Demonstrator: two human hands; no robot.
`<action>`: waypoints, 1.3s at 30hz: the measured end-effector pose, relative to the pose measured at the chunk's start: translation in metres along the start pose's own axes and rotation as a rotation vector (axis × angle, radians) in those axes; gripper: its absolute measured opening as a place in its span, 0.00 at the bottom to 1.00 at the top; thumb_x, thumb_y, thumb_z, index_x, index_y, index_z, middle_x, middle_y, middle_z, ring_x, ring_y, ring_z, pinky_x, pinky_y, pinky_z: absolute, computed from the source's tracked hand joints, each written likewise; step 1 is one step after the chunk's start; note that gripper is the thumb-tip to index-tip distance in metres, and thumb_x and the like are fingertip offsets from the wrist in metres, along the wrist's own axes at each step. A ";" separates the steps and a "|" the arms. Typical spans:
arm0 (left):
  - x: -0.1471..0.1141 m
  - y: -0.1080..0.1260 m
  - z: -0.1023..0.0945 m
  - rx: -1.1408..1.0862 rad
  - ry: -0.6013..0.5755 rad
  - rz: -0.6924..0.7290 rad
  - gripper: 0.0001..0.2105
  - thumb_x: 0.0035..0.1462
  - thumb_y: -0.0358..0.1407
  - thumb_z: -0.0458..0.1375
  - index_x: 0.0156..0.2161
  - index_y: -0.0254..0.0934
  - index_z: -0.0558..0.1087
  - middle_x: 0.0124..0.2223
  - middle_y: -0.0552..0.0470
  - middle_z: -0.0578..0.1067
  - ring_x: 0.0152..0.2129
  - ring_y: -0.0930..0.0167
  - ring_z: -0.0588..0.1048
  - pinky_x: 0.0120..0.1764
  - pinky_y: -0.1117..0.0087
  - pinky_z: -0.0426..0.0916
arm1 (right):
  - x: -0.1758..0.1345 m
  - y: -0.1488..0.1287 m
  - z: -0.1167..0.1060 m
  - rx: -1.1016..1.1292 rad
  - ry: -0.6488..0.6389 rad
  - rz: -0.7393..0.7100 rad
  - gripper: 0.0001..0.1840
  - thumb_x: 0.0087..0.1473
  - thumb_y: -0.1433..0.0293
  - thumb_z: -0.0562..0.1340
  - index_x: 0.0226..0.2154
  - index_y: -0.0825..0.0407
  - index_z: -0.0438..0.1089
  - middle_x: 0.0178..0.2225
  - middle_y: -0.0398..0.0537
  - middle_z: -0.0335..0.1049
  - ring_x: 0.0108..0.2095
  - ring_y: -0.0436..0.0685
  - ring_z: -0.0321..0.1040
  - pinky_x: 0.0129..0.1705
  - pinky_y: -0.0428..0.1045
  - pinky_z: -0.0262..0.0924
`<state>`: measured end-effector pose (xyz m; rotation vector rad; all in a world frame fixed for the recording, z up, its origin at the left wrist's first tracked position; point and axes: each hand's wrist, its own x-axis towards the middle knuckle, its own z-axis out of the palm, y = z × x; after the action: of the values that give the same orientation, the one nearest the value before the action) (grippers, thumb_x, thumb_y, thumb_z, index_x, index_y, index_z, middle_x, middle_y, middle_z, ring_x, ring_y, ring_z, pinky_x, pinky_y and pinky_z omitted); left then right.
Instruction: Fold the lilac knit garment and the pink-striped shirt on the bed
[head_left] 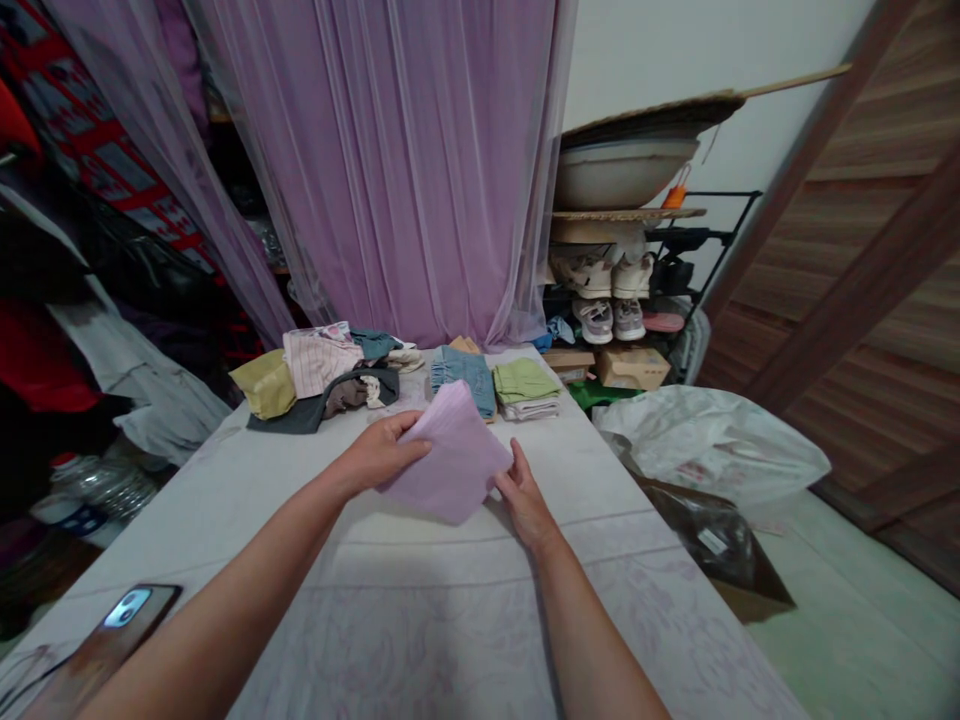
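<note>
A folded piece of lilac cloth [454,455] is held up in the air over the bed, between both hands. My left hand [390,450] pinches its left edge with the thumb in front. At the lower right corner, my right hand [523,495] grips the cloth between thumb and fingers. Behind it lie folded blue denim [465,375] with a fringe and a folded green garment [523,380] on top of a pale folded one [531,408]. Farther left is a loose heap of clothes, with a striped pink piece [319,360] and a yellow-green piece [266,385].
The bed [450,620] has a pale patterned cover. A phone [112,640] with a cable lies at its near left. Purple curtains [420,170] hang behind. To the right stand a shoe rack [720,238], a cardboard box [634,368] and a clear plastic bag [720,440].
</note>
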<state>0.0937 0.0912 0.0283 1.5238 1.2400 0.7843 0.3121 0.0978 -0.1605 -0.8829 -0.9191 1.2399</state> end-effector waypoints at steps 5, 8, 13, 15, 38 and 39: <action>-0.007 0.029 0.004 0.138 -0.083 0.123 0.19 0.40 0.43 0.65 0.39 0.35 0.78 0.35 0.53 0.77 0.34 0.65 0.74 0.35 0.71 0.67 | -0.010 -0.020 0.010 0.103 -0.045 0.057 0.53 0.37 0.54 0.71 0.64 0.41 0.52 0.59 0.52 0.64 0.54 0.60 0.67 0.54 0.61 0.62; -0.005 0.032 -0.001 0.091 -0.117 0.100 0.22 0.41 0.44 0.66 0.41 0.35 0.77 0.34 0.53 0.77 0.32 0.66 0.74 0.34 0.71 0.67 | -0.015 -0.031 0.014 0.095 -0.099 0.056 0.49 0.35 0.50 0.70 0.59 0.47 0.61 0.55 0.54 0.69 0.52 0.64 0.68 0.53 0.60 0.63; 0.014 -0.002 -0.010 -0.066 -0.034 0.004 0.31 0.38 0.48 0.68 0.48 0.34 0.74 0.38 0.51 0.79 0.31 0.66 0.76 0.34 0.69 0.68 | -0.015 -0.036 0.015 0.086 -0.054 0.095 0.36 0.35 0.55 0.71 0.47 0.50 0.70 0.44 0.51 0.76 0.43 0.62 0.72 0.46 0.56 0.66; 0.022 -0.029 -0.010 -0.117 0.047 -0.034 0.33 0.38 0.49 0.68 0.50 0.34 0.72 0.40 0.49 0.79 0.32 0.65 0.76 0.35 0.68 0.69 | -0.013 -0.038 0.013 0.014 -0.010 0.099 0.29 0.35 0.59 0.71 0.42 0.51 0.71 0.38 0.48 0.77 0.38 0.59 0.72 0.42 0.53 0.66; 0.005 -0.215 -0.043 1.097 0.526 0.257 0.20 0.61 0.41 0.47 0.48 0.32 0.76 0.52 0.40 0.77 0.50 0.59 0.73 0.54 0.56 0.66 | 0.172 -0.169 0.054 -0.289 0.499 -0.121 0.23 0.43 0.66 0.67 0.44 0.55 0.71 0.35 0.44 0.74 0.32 0.51 0.69 0.31 0.44 0.66; 0.005 -0.217 -0.044 1.095 0.532 0.264 0.20 0.61 0.41 0.48 0.48 0.32 0.76 0.51 0.40 0.77 0.50 0.59 0.74 0.54 0.56 0.67 | 0.177 -0.162 0.044 -0.245 0.582 -0.043 0.22 0.44 0.66 0.67 0.45 0.54 0.71 0.35 0.44 0.74 0.32 0.51 0.70 0.30 0.44 0.67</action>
<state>-0.0149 0.1079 -0.1640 2.4830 2.0850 0.7252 0.3481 0.2570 0.0214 -1.3224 -0.6171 0.7692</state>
